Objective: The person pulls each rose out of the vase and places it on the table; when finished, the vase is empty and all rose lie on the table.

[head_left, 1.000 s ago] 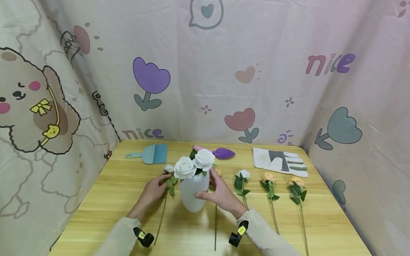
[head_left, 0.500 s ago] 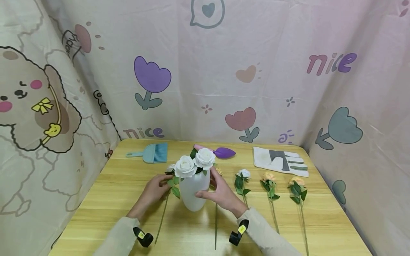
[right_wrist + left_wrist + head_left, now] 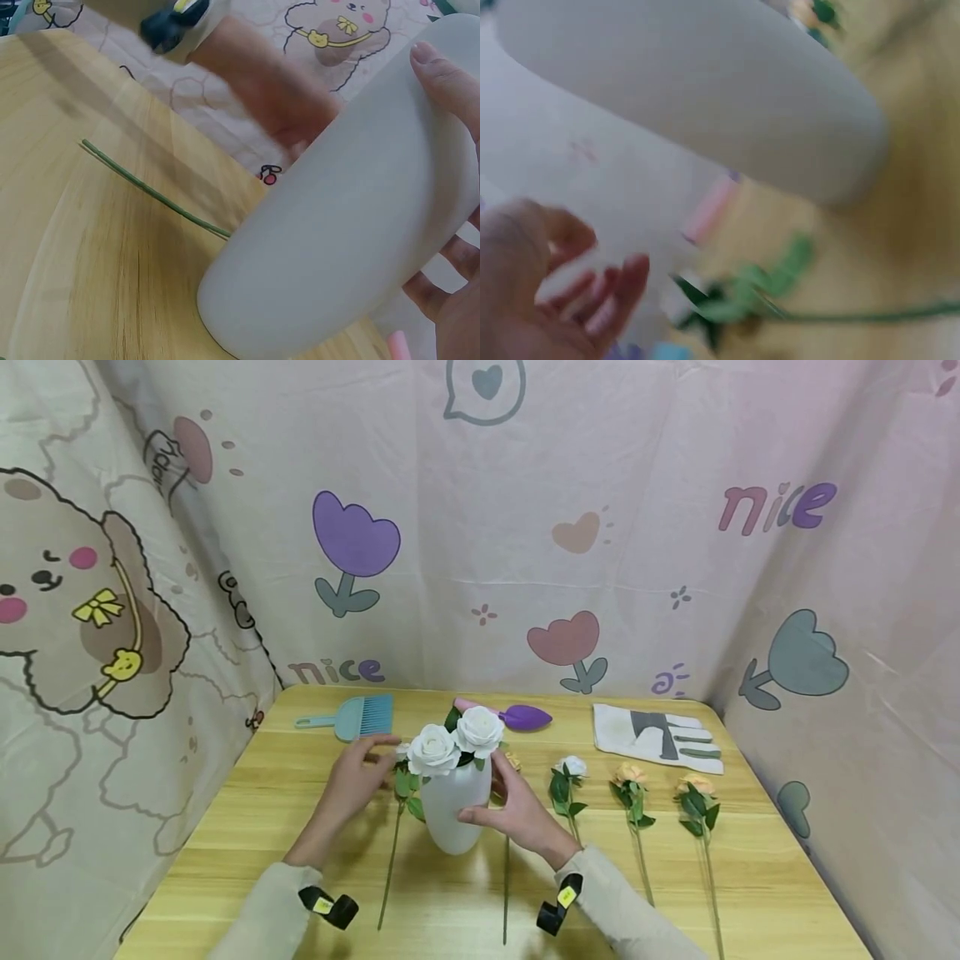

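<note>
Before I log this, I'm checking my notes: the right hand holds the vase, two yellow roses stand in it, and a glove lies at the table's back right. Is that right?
No: the two roses in the vase are white, not yellow, as the head view shows. The right hand holds the vase, and the glove is at the back right.

Place: cloth-walled booth point(image 3: 877, 760); the wider room type cannot be told. Evidence: printed cloth point(image 3: 465, 527) hung at back and both sides, with cartoon animal point(image 3: 90, 610), tulips point(image 3: 356, 535) and "nice" lettering point(image 3: 812, 506); one wood-grain tabletop point(image 3: 240, 835), far edge by the cloth.
</note>
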Tool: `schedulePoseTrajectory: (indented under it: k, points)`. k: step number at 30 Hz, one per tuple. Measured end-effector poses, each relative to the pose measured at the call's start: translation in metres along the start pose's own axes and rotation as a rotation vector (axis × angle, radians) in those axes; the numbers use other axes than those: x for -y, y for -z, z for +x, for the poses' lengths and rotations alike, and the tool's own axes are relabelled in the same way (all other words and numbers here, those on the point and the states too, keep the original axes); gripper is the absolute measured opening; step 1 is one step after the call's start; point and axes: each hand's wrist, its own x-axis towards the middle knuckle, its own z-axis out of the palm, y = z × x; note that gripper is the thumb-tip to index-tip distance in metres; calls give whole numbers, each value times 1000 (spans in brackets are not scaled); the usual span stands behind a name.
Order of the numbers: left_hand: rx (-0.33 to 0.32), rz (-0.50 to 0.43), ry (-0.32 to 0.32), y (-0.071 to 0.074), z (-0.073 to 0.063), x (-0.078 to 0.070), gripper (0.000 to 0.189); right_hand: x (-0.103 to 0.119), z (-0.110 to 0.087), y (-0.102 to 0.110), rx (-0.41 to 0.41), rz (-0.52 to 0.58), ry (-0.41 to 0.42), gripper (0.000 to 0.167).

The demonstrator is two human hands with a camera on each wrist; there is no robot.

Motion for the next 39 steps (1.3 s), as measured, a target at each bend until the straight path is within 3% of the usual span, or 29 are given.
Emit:
schedulePoseTrajectory:
  k: [4, 7, 10, 17, 21, 25, 30, 39]
  points:
    - [61, -99, -196, 8, -6, -28, 34, 1, 0, 0, 2, -2, -8, 97]
    - [131, -181, -293, 12, -12, -39, 30, 2, 0, 0, 1, -1, -19, 97]
    - [174, -225, -360, 13, -17, -44, 31, 3, 0, 0, -2, 1, -18, 97]
    - [238, -237, -491, 8, -23, -50, 53, 3, 0, 1, 4, -2, -7, 95]
    - [248, -207, -502, 3, -24, -57, 52, 3, 0, 0, 4, 2, -5, 95]
    - [214, -196, -512, -1, -23, -65, 44, 3, 0, 0, 2, 0, 0, 96]
    - [124, -260, -545, -2, -20, -74, 40, 3, 0, -1, 5, 7, 23, 96]
    - [33, -362, -509, -1, -12, -96, 40, 2, 0, -1, -5, 3, 35, 91]
